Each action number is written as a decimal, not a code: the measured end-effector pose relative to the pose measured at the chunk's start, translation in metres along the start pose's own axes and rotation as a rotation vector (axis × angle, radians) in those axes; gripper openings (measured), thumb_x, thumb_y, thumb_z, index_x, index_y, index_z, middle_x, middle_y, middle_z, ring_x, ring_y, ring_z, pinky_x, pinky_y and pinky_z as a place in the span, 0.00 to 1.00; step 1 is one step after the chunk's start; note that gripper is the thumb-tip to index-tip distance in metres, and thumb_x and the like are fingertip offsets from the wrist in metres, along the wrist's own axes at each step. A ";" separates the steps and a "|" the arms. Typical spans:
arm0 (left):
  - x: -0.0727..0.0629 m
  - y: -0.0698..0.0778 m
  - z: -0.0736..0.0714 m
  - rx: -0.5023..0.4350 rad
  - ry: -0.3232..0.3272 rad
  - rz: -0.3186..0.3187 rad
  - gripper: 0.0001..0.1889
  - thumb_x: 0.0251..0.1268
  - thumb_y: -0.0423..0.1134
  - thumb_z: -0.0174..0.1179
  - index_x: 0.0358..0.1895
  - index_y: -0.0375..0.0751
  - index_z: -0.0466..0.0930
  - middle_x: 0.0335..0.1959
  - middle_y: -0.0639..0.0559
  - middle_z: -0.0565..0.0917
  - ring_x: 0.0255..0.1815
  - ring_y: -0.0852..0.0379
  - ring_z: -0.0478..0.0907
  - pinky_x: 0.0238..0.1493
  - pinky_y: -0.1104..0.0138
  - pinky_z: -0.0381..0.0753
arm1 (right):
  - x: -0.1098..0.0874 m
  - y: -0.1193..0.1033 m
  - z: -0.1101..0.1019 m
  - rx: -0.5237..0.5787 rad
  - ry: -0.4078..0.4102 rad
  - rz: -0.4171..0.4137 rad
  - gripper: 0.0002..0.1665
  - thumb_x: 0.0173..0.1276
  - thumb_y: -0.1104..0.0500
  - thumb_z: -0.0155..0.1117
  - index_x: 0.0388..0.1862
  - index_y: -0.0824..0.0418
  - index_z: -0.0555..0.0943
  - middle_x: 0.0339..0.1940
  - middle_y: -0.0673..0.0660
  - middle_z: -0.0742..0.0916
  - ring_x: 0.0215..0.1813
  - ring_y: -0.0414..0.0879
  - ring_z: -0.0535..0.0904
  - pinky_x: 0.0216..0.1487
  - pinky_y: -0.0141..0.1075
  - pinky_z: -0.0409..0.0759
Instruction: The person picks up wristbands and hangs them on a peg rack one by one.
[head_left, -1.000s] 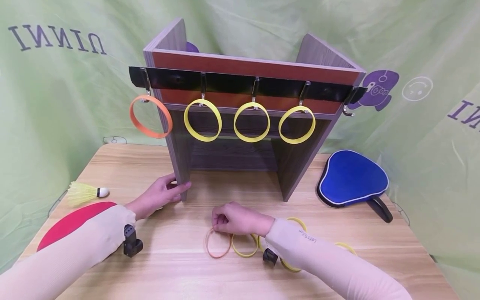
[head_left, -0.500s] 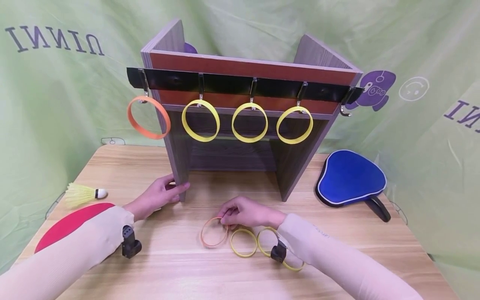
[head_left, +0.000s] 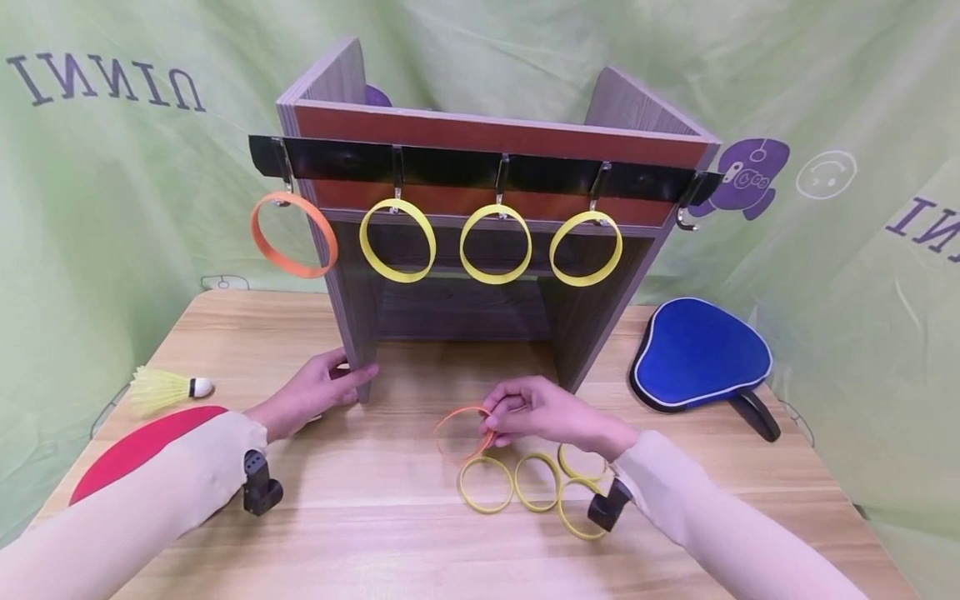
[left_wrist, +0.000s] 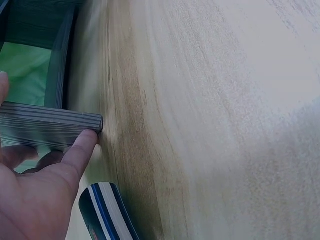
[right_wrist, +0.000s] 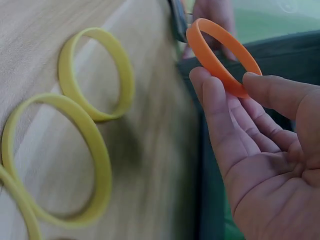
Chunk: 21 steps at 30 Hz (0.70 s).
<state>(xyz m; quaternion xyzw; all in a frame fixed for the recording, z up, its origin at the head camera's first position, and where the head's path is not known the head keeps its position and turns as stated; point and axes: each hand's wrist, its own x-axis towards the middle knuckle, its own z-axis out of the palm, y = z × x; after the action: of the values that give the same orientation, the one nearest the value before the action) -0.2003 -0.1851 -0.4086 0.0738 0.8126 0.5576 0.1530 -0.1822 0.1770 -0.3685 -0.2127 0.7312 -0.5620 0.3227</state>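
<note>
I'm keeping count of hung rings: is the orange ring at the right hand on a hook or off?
Off. The right hand pinches this orange ring over the table, apart from the row of hooks.

A draped booth, it seems: printed green fabric (head_left: 112, 225) hangs on 3 sides of a wood-grain table (head_left: 345, 517).

On the green curtain (head_left: 112, 208) we read flipped purple lettering (head_left: 107, 81), seemingly "UINNI"; a similar fragment (head_left: 930, 227) is cut off at the right edge.

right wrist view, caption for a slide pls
Orange ring pinched in the right grip, yellow rings lying on the wooden table.
</note>
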 end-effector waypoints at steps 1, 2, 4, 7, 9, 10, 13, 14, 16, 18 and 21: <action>0.000 0.000 0.000 0.003 0.001 -0.002 0.38 0.80 0.49 0.58 0.80 0.28 0.57 0.72 0.26 0.74 0.61 0.45 0.80 0.52 0.71 0.82 | -0.005 -0.001 -0.003 0.012 0.007 -0.011 0.19 0.74 0.68 0.65 0.57 0.80 0.75 0.50 0.75 0.89 0.42 0.41 0.90 0.52 0.42 0.90; 0.000 0.000 0.001 -0.001 -0.001 -0.003 0.38 0.80 0.49 0.58 0.80 0.28 0.56 0.72 0.26 0.73 0.61 0.44 0.79 0.52 0.70 0.82 | -0.010 -0.003 -0.006 0.019 0.015 -0.023 0.19 0.74 0.68 0.66 0.57 0.80 0.75 0.50 0.74 0.89 0.43 0.42 0.90 0.53 0.44 0.89; -0.001 0.001 0.002 -0.005 -0.004 -0.009 0.38 0.80 0.49 0.58 0.81 0.28 0.56 0.73 0.27 0.73 0.63 0.43 0.79 0.54 0.70 0.82 | -0.021 -0.007 -0.012 0.027 0.029 -0.046 0.19 0.74 0.67 0.66 0.57 0.77 0.75 0.50 0.69 0.90 0.45 0.42 0.90 0.54 0.45 0.89; -0.001 0.001 0.003 -0.019 -0.009 -0.016 0.38 0.80 0.49 0.58 0.81 0.29 0.56 0.73 0.27 0.72 0.64 0.43 0.79 0.55 0.70 0.82 | -0.037 -0.015 -0.020 0.038 0.053 -0.071 0.19 0.75 0.65 0.66 0.57 0.75 0.74 0.50 0.64 0.92 0.48 0.44 0.91 0.56 0.45 0.88; -0.002 0.001 0.003 -0.025 -0.009 -0.015 0.38 0.81 0.49 0.58 0.81 0.29 0.56 0.72 0.27 0.73 0.63 0.44 0.79 0.55 0.70 0.82 | -0.045 -0.021 -0.024 0.040 0.073 -0.089 0.19 0.75 0.65 0.66 0.57 0.74 0.74 0.50 0.61 0.92 0.50 0.46 0.91 0.56 0.44 0.88; -0.002 0.001 0.003 -0.024 -0.008 -0.013 0.38 0.81 0.49 0.58 0.80 0.29 0.57 0.72 0.27 0.74 0.61 0.46 0.79 0.54 0.70 0.82 | -0.050 -0.024 -0.027 0.039 0.086 -0.095 0.19 0.75 0.64 0.66 0.57 0.74 0.73 0.50 0.61 0.92 0.51 0.46 0.91 0.57 0.43 0.88; -0.003 0.002 0.003 -0.020 -0.005 -0.014 0.37 0.81 0.49 0.57 0.80 0.28 0.57 0.68 0.28 0.76 0.55 0.51 0.79 0.51 0.70 0.82 | -0.062 -0.034 -0.033 0.026 0.123 -0.117 0.18 0.76 0.64 0.66 0.58 0.73 0.73 0.51 0.58 0.93 0.53 0.47 0.91 0.57 0.41 0.88; -0.003 0.002 0.003 -0.017 -0.005 -0.016 0.37 0.81 0.49 0.57 0.80 0.28 0.57 0.68 0.28 0.76 0.55 0.52 0.78 0.51 0.70 0.81 | -0.066 -0.037 -0.035 0.020 0.135 -0.127 0.18 0.76 0.65 0.65 0.57 0.72 0.73 0.51 0.59 0.93 0.53 0.47 0.91 0.57 0.41 0.88; -0.003 0.003 0.004 -0.016 -0.003 -0.020 0.37 0.81 0.49 0.57 0.80 0.28 0.57 0.66 0.29 0.77 0.52 0.54 0.77 0.49 0.70 0.81 | -0.075 -0.044 -0.040 0.003 0.155 -0.148 0.16 0.77 0.65 0.64 0.57 0.70 0.73 0.52 0.61 0.93 0.54 0.48 0.91 0.57 0.41 0.88; -0.002 0.004 0.004 -0.017 -0.001 -0.021 0.37 0.81 0.49 0.57 0.80 0.28 0.57 0.66 0.30 0.77 0.51 0.54 0.77 0.50 0.70 0.81 | -0.083 -0.050 -0.045 -0.007 0.173 -0.177 0.13 0.77 0.66 0.63 0.57 0.67 0.75 0.53 0.60 0.93 0.54 0.48 0.91 0.57 0.42 0.87; -0.002 0.004 0.003 -0.020 0.001 -0.021 0.36 0.81 0.48 0.57 0.79 0.28 0.58 0.66 0.30 0.77 0.51 0.55 0.77 0.50 0.70 0.81 | -0.095 -0.060 -0.052 -0.007 0.197 -0.239 0.10 0.79 0.69 0.59 0.56 0.64 0.76 0.53 0.60 0.93 0.54 0.48 0.91 0.57 0.42 0.87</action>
<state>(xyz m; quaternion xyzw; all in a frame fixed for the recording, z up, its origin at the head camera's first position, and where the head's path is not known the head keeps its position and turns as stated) -0.1980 -0.1813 -0.4061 0.0636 0.8077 0.5641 0.1593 -0.1555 0.2603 -0.2804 -0.2432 0.7310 -0.6118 0.1795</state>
